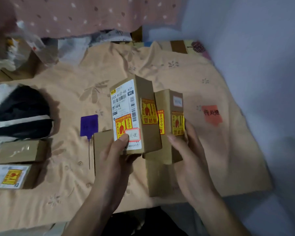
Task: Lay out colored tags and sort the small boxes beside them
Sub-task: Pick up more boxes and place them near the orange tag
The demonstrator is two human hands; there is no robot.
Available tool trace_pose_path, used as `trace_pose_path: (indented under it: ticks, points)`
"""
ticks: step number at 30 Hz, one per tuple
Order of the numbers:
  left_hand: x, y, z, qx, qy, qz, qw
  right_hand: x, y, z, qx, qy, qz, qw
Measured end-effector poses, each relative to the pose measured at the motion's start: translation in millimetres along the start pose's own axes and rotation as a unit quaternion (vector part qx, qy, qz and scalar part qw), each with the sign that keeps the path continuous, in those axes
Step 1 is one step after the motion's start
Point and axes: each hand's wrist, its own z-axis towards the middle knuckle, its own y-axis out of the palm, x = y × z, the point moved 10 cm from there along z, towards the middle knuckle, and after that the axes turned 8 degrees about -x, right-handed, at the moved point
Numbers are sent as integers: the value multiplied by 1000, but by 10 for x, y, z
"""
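My left hand [115, 155] grips a small cardboard box with a white shipping label [134, 114], held upright above the bed. My right hand [186, 150] holds a second cardboard box with yellow-red stickers [170, 123] just behind and to the right of it. A purple tag [89, 125] lies flat on the orange sheet to the left. An orange-red tag with handwriting [211, 114] lies to the right. Two more brown boxes rest on the sheet under my hands, one [102, 147] behind my left hand and one [160, 178] below my right.
Two other small boxes [20, 150] [10, 176] lie at the left edge of the orange floral sheet [143, 68]. A black-and-white garment [19, 113] is heaped beside them. Bags and cartons clutter the far left [20, 53]. A grey wall runs along the right.
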Motion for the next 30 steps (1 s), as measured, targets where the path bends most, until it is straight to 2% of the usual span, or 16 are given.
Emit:
trace_pose_path:
  ticks: [3, 7, 10, 12, 16, 20, 22, 24, 27, 30]
  points:
    - [-50, 126, 1, 0, 6, 0, 1000, -97, -138, -49, -3, -13, -2, 1000]
    - [-39, 351, -22, -55, 26, 37, 997, -204, -224, -137, -25, -34, -71, 997]
    - [8, 496, 12, -73, 67, 137, 986, -252, -296, -195, -34, -55, -131, 989]
    - [-75, 557, 62, -72, 61, 177, 980, -250, -362, -217, -32, -80, -175, 981]
    - [-277, 485, 142, -8, 52, 305, 951, -198, -602, -223, 6, -108, -197, 974]
    - [-429, 764, 218, -21, 42, 286, 957, -137, -1020, -277, 92, -103, -227, 964]
    - [-588, 992, 251, -36, 21, 284, 958, -125, -1271, -374, 175, -102, -312, 928]
    - [-896, 1124, 336, -31, -33, 264, 963, -91, -1489, -479, 232, -99, -397, 883]
    - [-1447, 1405, 454, -58, -156, 195, 967, 138, -1829, -498, 247, -24, -464, 851]
    - [-1949, 1596, 722, -78, -214, 173, 958, 330, -2117, -353, 246, 38, -552, 796]
